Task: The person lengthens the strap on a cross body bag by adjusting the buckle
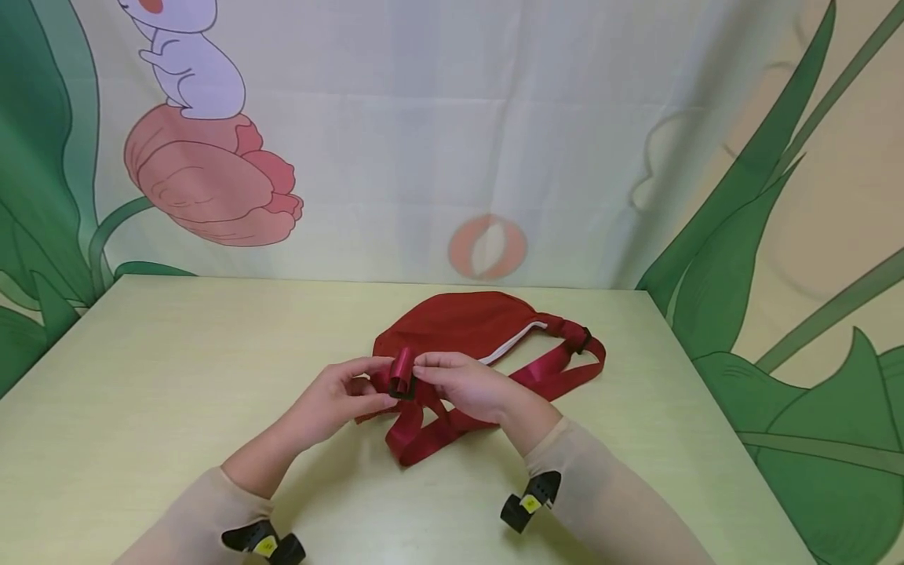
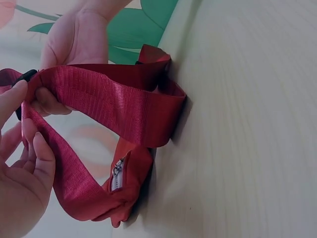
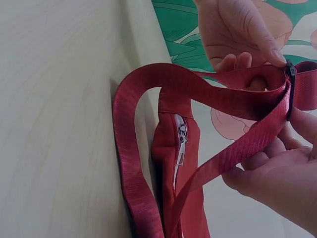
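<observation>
My left fingers (image 1: 370,366) pinch the black slide buckle (image 3: 290,74), right fingers (image 1: 439,360) the webbing strap (image 1: 438,431). Loop looks threaded; taking up the red belt bag's (image 1: 452,318) slack probably remains.

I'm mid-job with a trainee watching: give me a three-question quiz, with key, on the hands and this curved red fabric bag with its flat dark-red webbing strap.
1. Where does the curved red fabric bag rest?
A) On the floor
B) On the flat, pale wood-grain table
C) Inside a basket

2. True or false: neither hand touches the flat dark-red webbing strap.

3. Fill in: the tape of the bag's long zipper with the silver metal pull is ____ in colour.

Key:
1. B
2. False; the left hand and right hand both hold the strap near its small black plastic slider.
3. White
</observation>
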A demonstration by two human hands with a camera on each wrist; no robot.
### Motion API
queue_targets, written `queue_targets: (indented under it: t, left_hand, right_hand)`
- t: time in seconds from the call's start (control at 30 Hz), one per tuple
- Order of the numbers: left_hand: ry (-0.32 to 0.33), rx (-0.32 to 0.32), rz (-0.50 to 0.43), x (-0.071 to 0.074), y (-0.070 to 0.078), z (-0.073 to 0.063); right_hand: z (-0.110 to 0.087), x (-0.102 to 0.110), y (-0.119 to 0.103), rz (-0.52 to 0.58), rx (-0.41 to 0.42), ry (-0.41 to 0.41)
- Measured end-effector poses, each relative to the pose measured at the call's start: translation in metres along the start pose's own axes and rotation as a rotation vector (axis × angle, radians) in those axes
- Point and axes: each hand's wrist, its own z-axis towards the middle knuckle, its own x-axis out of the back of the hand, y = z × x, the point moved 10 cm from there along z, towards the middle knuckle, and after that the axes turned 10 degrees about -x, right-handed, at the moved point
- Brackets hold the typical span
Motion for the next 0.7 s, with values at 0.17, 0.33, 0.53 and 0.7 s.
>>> queue_targets:
  t: [0.17, 0.33, 0.53, 0.7]
  left_hand:
    - [0.008, -0.036, 0.065, 0.0046, 0.0035, -0.0017]
    - [0.006, -0.044, 0.061, 0.0061, 0.0062, -0.0031]
    - [0.010, -0.025, 0.035, 0.0050, 0.0045, -0.0037]
    - [0.029, -0.011, 0.032, 0.0057, 0.0018, -0.0050]
  right_hand:
    - [-0.0028, -0.0050, -0.0029, -0.014, 0.008, -0.022]
    - [-0.0034, -0.0057, -0.0035, -0.020, 0.005, -0.019]
    - [-0.0039, -0.0063, -0.0014, -0.015, -0.010, -0.016]
    - [-0.0040, -0.0063, -0.0007, -0.012, -0.011, -0.012]
